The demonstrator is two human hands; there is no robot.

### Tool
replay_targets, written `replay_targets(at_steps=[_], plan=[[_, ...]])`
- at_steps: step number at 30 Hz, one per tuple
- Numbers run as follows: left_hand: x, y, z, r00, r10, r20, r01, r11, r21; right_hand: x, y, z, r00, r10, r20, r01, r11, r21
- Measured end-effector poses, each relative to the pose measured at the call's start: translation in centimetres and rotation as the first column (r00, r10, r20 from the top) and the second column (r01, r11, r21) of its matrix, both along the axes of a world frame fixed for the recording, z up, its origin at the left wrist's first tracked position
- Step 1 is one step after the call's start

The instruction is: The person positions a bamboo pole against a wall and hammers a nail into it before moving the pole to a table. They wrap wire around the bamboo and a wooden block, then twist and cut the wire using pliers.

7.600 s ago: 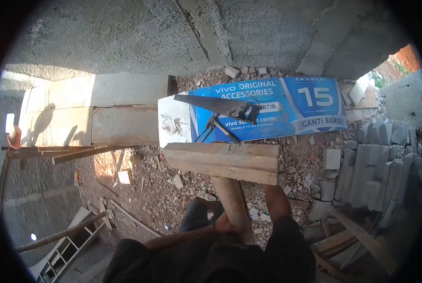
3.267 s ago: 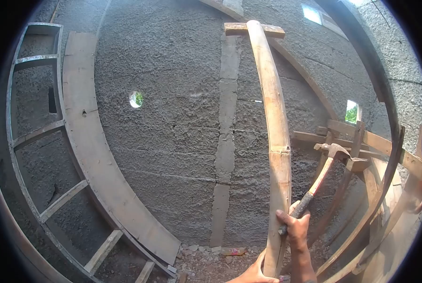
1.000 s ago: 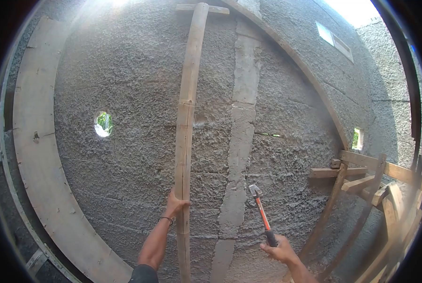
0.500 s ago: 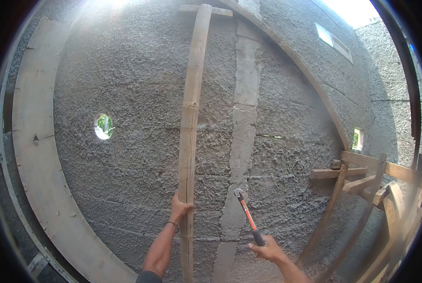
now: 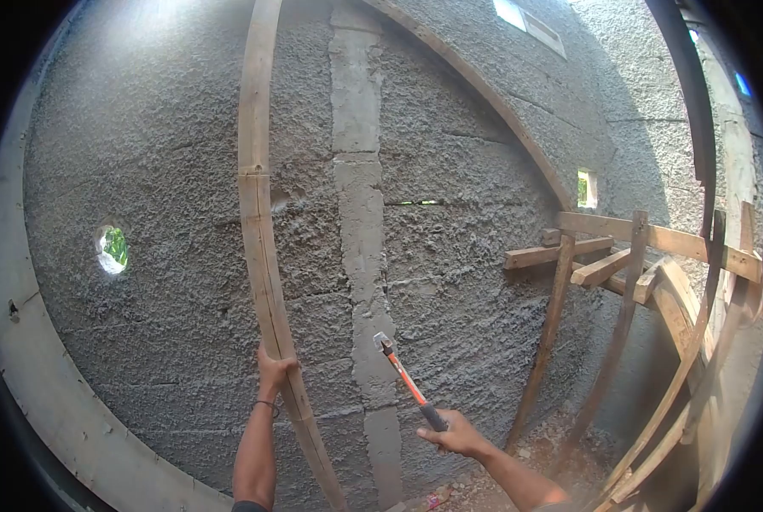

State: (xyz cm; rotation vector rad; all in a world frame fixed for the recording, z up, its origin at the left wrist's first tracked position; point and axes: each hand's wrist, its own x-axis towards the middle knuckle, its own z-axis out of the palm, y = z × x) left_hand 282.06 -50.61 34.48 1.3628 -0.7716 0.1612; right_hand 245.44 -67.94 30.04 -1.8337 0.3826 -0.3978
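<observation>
While the left hand [image 5: 275, 367] wraps round the lower part of a long upright pole [image 5: 260, 213], its far fingers partly hidden, the right hand [image 5: 456, 433] has its fingers closed on the dark grip of a hammer [image 5: 407, 380]. The hammer's head shows against the rough grey wall [image 5: 168, 341]; whether it touches cannot be told. The pole looks stiff and fairly heavy, perhaps top-heavy, with a lengthwise crack that could pinch or splinter; the smoother sides seem the best hold. The hammer is likely head-heavy, steadiest by its grip. Room opens between pole and hammer; farther right, wooden beams [image 5: 603, 226] crowd the space, and a slanting board [image 5: 484, 81] edges it above.
</observation>
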Motion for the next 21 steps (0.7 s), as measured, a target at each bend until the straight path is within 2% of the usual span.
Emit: replay_targets(at_steps=[2,4,8,10,14,16,18,19,20,21], plan=[[0.0,0.2,-0.2,0.998,0.056,-0.034,-0.056,0.998,-0.010,-0.5,-0.4,-0.6,1.000,-0.007,0.005,0.007,1.000,0.014],[0.8,0.1,-0.4,0.996,0.058,0.074,-0.057,0.998,-0.012,-0.9,-1.0,-0.9,1.000,-0.008,0.023,0.008,1.000,0.026],[0.8,0.8,-0.4,0.997,0.024,0.071,-0.021,0.999,-0.033,-2.1,-2.1,-1.2,0.995,-0.100,0.016,0.098,0.992,0.076],[-0.6,2.0,0.9,0.999,-0.020,0.039,0.021,0.999,-0.031,-2.6,-2.9,-1.4,0.991,-0.129,0.029,0.127,0.989,0.071],[-2.0,4.3,4.4,1.000,0.006,0.002,-0.006,1.000,-0.018,-2.8,-3.4,-1.0,0.985,-0.166,0.042,0.159,0.977,0.139],[-2.0,5.4,6.7,0.991,-0.022,0.130,0.026,0.999,-0.027,-2.1,-3.7,-1.2,0.981,-0.189,0.041,0.182,0.973,0.143],[-0.8,6.5,7.1,0.990,0.013,0.142,0.000,0.996,-0.091,-1.3,-4.0,-2.5,0.973,-0.228,0.046,0.219,0.963,0.157],[0.0,7.5,7.0,0.995,0.014,0.098,-0.014,1.000,-0.005,-1.4,-3.2,-1.6,0.978,-0.207,0.019,0.196,0.948,0.250],[0.1,8.1,6.8,0.998,0.011,0.068,-0.010,1.000,-0.019,-0.9,-3.3,-2.3,0.971,-0.237,0.031,0.223,0.945,0.238],[-0.7,8.9,6.9,0.993,0.027,0.118,-0.026,1.000,-0.008,-1.5,-3.4,-2.6,0.984,-0.173,0.043,0.161,0.966,0.203]])
